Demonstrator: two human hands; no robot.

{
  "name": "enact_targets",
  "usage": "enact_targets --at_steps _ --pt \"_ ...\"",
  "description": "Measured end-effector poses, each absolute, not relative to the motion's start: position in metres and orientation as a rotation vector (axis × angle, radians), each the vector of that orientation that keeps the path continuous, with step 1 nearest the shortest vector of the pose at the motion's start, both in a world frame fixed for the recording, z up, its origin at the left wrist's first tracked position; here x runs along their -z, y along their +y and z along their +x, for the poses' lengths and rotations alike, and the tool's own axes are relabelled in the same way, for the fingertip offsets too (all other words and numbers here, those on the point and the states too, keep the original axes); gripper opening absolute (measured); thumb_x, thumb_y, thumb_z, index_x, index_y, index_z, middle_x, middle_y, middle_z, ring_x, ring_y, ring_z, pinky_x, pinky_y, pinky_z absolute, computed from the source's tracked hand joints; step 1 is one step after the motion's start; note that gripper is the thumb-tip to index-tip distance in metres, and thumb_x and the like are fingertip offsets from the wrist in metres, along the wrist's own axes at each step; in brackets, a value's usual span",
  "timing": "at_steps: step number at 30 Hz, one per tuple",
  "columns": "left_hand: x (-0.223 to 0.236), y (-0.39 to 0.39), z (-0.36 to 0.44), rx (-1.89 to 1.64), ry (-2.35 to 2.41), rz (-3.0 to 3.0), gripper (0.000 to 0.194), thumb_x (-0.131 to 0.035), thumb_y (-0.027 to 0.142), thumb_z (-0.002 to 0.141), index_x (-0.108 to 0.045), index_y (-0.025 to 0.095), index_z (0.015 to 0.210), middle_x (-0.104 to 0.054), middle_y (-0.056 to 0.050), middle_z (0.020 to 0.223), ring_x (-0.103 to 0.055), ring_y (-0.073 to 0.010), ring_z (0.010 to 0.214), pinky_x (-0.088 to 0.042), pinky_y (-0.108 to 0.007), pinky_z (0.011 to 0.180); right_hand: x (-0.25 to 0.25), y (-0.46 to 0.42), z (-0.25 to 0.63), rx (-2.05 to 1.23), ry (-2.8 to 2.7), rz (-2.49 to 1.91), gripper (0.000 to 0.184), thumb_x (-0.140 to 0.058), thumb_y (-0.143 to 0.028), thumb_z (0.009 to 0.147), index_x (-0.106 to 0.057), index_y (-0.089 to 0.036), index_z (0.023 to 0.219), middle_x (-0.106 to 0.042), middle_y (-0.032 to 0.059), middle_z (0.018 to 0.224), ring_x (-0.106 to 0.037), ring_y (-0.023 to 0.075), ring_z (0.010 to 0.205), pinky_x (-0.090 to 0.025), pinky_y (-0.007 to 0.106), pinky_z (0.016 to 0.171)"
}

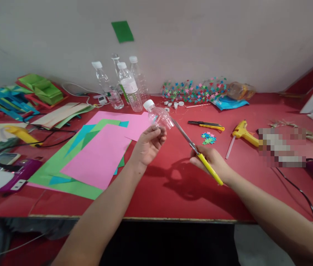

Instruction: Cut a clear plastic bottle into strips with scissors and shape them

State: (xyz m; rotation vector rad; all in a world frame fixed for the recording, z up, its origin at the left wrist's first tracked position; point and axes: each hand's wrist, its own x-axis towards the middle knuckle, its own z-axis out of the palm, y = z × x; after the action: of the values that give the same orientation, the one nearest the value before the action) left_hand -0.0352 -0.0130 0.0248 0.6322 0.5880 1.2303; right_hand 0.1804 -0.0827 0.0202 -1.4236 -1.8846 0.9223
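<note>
My left hand (152, 142) pinches the cut-off top of a clear plastic bottle (160, 116), tilted with its white cap up and to the left. In my right hand (212, 162) is a pair of scissors (191, 144) with yellow handles, gripped from behind so that some fingers are hidden. The blades point up and left, and their tips meet the cut rim of the bottle top; I cannot tell whether they touch it. Both hands are above the red table (156, 199).
Coloured paper sheets (98, 155) lie at left. Several plastic bottles (130, 87) stand by the wall. A utility knife (206, 125), star cutouts (208, 138) and a yellow glue gun (242, 133) with a cord are at right. Star-covered clear plastic (193, 89) lies at the back.
</note>
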Motion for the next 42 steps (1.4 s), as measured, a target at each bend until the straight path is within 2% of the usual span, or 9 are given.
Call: enact_targets --at_steps 4,8,16,20,29,35,42 --pt "-0.033 -0.013 -0.043 -1.272 0.554 0.651 0.019 -0.073 0.008 0.065 -0.058 0.017 0.071 -0.066 0.003 0.074 -0.062 -0.0058 0.069 -0.052 -0.015 0.065 -0.014 -0.081 0.179 -0.789 -1.954 -1.578 0.047 -0.054 -0.066 0.079 -0.042 -0.022 0.065 -0.035 -0.0068 0.053 -0.026 0.0097 0.049 -0.024 0.024 0.048" --pt "-0.035 -0.014 -0.045 -1.311 0.515 0.634 0.021 -0.075 0.009 0.064 -0.057 0.017 0.072 -0.066 0.004 0.075 -0.063 -0.0051 0.070 -0.052 -0.014 0.066 -0.012 -0.082 0.177 -0.834 -2.005 -1.564 0.048 -0.053 -0.066 0.080 -0.039 -0.023 0.063 -0.031 -0.0072 0.054 -0.023 0.0096 0.051 -0.022 0.024 0.047" --pt "-0.033 -0.019 -0.036 -1.285 0.603 0.645 0.022 -0.072 0.007 0.067 -0.054 0.018 0.071 -0.066 0.006 0.076 -0.065 -0.0044 0.071 -0.052 -0.015 0.069 -0.014 -0.089 0.173 -1.041 -1.957 -1.502 0.049 -0.054 -0.065 0.081 -0.041 -0.022 0.064 -0.033 -0.0059 0.057 -0.028 0.0103 0.053 -0.027 0.024 0.049" --pt "-0.031 -0.020 -0.035 -1.266 0.595 0.673 0.025 -0.075 0.009 0.065 -0.054 0.018 0.074 -0.066 0.007 0.075 -0.065 -0.0034 0.071 -0.052 -0.014 0.069 -0.016 -0.090 0.171 -1.074 -1.941 -1.482 0.051 -0.051 -0.068 0.081 -0.039 -0.022 0.063 -0.032 -0.0061 0.056 -0.028 0.0098 0.052 -0.025 0.023 0.047" --pt "-0.030 -0.021 -0.031 -1.258 0.557 0.640 0.021 -0.073 0.006 0.065 -0.057 0.017 0.070 -0.067 0.005 0.074 -0.065 -0.0042 0.066 -0.053 -0.014 0.067 -0.013 -0.091 0.166 -0.806 -1.997 -1.625 0.051 -0.045 -0.072 0.080 -0.038 -0.024 0.064 -0.035 -0.0059 0.052 -0.024 0.0107 0.050 -0.024 0.025 0.046" --pt "-0.029 -0.023 -0.029 -1.239 0.595 0.619 0.016 -0.069 0.005 0.069 -0.058 0.017 0.070 -0.068 0.004 0.077 -0.065 -0.0050 0.070 -0.053 -0.016 0.072 -0.013 -0.092 0.166 -0.902 -1.984 -1.580 0.052 -0.044 -0.073 0.081 -0.040 -0.023 0.065 -0.038 -0.0049 0.053 -0.029 0.0111 0.050 -0.027 0.025 0.047" --pt "-0.028 -0.021 -0.030 -1.260 0.514 0.650 0.022 -0.078 0.007 0.064 -0.059 0.015 0.071 -0.067 0.005 0.073 -0.065 -0.0044 0.068 -0.053 -0.014 0.070 -0.008 -0.091 0.167 -0.884 -1.961 -1.563 0.054 -0.045 -0.073 0.080 -0.038 -0.023 0.062 -0.033 -0.0056 0.051 -0.028 0.0102 0.049 -0.025 0.024 0.046"
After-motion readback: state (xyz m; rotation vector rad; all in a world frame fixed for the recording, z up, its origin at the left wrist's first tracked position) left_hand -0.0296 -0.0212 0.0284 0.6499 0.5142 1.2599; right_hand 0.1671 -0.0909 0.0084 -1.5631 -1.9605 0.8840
